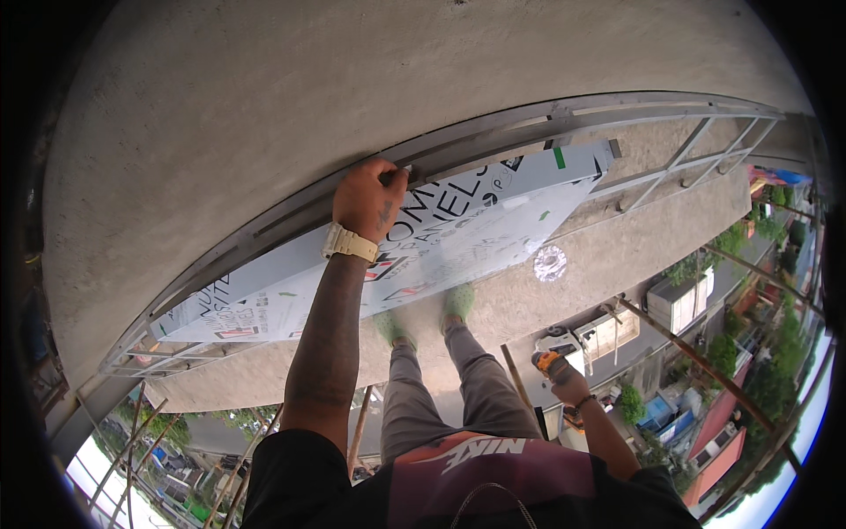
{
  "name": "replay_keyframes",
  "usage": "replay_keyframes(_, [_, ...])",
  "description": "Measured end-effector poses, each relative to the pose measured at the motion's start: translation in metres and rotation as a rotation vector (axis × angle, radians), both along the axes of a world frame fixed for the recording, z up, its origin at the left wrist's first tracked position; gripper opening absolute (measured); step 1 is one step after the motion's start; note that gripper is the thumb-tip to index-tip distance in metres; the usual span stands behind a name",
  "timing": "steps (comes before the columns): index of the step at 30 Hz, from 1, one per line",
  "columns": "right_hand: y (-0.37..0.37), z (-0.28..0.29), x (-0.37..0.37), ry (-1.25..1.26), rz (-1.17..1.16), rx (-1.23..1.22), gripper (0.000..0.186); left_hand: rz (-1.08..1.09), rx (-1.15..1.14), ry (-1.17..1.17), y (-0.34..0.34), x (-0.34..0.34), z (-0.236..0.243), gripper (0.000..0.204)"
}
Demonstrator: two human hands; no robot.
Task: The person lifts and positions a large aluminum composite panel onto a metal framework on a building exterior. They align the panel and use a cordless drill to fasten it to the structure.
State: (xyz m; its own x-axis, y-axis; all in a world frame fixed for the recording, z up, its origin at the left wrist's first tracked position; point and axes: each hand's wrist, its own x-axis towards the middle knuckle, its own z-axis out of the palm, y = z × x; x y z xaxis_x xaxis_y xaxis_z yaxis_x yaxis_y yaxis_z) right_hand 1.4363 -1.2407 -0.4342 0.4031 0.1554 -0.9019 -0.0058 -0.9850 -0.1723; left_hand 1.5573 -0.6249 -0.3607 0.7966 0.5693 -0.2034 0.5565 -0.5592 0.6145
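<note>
My left hand (366, 201), with a pale watch (349, 243) on its wrist, is closed at the upper edge of a panel. Its fingers pinch together beside a grey metal rail (493, 139); a small light bit shows at the fingertips, too small to name. The panel (467, 238) is long and boxy, covered in white printed film with green marks, and lies against the metal frame. Low at my right side, apart from the panel, my right hand (571, 388) grips an orange and black cordless drill (552, 362).
A concrete wall (352, 79) rises beyond the frame. On the concrete ledge (634, 234) lies a shiny round roll (550, 263), right of my green shoes (458, 302). Scaffold poles (696, 361) cross the drop behind me, with trucks (679, 295) and roofs far below.
</note>
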Motion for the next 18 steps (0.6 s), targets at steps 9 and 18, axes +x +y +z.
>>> replay_keyframes(9, [-0.001,-0.005,-0.007,-0.017,-0.088,0.011,0.052,0.194,-0.06,-0.295,-0.004,-0.015,0.005,0.017])
replay_keyframes(18, [0.015,0.001,0.011,-0.005,-0.102,-0.087,0.042,0.237,-0.121,-0.404,-0.002,-0.017,-0.008,0.015])
